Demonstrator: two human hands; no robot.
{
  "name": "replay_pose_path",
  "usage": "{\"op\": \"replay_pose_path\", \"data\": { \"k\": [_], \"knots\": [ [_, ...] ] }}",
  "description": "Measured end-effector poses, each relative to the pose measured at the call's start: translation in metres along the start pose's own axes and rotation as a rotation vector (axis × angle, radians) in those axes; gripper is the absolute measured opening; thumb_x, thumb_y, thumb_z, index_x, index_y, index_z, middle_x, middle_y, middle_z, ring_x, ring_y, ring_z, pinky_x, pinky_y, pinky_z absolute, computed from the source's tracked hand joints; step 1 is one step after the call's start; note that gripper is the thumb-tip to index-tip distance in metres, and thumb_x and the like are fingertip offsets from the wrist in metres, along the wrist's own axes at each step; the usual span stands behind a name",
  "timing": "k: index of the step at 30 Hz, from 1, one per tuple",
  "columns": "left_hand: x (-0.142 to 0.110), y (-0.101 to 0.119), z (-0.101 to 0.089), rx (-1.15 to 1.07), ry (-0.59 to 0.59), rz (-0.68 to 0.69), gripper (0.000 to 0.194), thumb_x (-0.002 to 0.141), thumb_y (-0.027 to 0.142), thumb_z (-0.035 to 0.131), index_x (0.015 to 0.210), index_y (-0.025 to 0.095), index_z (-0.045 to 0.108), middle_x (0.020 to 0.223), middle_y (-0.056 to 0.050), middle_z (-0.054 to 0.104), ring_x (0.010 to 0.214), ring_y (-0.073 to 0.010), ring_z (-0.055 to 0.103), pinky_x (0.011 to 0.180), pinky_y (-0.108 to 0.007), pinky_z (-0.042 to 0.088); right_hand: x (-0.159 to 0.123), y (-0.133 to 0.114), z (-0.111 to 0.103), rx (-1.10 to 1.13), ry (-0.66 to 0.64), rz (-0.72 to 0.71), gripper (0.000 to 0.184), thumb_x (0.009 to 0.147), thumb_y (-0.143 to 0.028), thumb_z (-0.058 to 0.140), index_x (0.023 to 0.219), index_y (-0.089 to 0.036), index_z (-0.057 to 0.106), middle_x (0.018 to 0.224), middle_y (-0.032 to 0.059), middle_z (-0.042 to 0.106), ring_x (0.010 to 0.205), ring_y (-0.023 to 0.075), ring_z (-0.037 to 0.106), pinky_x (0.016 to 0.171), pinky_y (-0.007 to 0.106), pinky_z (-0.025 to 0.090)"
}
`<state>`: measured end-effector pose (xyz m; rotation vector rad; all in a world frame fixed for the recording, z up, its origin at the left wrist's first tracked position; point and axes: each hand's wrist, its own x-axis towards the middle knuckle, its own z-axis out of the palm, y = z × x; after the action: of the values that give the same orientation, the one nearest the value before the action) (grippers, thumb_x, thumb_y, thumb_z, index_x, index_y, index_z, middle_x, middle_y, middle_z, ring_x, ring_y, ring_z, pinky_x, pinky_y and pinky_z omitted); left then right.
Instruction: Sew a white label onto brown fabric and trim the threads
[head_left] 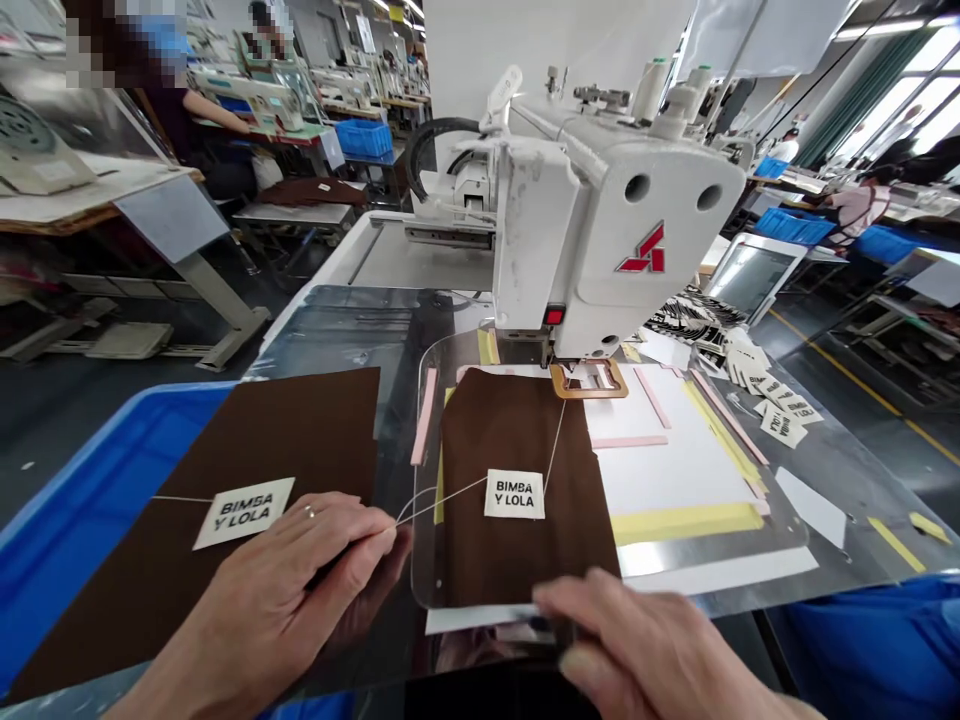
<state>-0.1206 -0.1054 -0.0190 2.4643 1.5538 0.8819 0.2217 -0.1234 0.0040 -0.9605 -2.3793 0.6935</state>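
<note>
My left hand (289, 590) pinches a thin white thread (442, 498) that runs from the labelled brown fabric piece (517, 490) on the clear template (427, 560). A second brown fabric piece (247, 470) with a white "BIMBA Y LOLA" label (244, 512) lies under my left hand. My right hand (652, 655) is at the near edge of the template, fingers curled on its edge. The other label (514, 494) sits in the middle of the right fabric. The white sewing machine head (607, 250) stands behind, with its presser frame (589, 381) just past the fabric.
A blue bin (82, 500) is at the left. A pile of loose labels (757, 385) lies right of the machine. Pink and yellow tape strips (686, 520) mark the template. Other workers and machines fill the background.
</note>
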Motion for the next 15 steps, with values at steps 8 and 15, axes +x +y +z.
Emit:
{"op": "replay_pose_path", "data": {
  "k": [8, 15],
  "knots": [
    [-0.006, 0.007, -0.009, -0.185, -0.094, -0.159, 0.015, 0.109, 0.037, 0.056, 0.106, 0.033, 0.070, 0.094, 0.006, 0.072, 0.084, -0.0129, 0.068, 0.079, -0.021, 0.052, 0.096, -0.024, 0.024, -0.323, -0.165, 0.010, 0.013, 0.106, -0.018, 0.061, 0.098, -0.023, 0.054, 0.087, -0.0002, 0.068, 0.068, 0.0198, 0.066, 0.053, 0.034, 0.027],
    [-0.020, 0.012, -0.012, -0.272, -0.095, -0.224, 0.019, 0.110, 0.037, 0.054, 0.102, 0.030, 0.070, 0.088, 0.005, 0.070, 0.079, -0.0133, 0.067, 0.075, -0.023, 0.052, 0.102, -0.012, 0.044, -0.293, -0.074, 0.023, 0.025, 0.109, -0.016, 0.051, 0.085, -0.022, 0.051, 0.069, -0.0036, 0.058, 0.052, 0.0125, 0.050, 0.050, 0.031, 0.022]
  ]
}}
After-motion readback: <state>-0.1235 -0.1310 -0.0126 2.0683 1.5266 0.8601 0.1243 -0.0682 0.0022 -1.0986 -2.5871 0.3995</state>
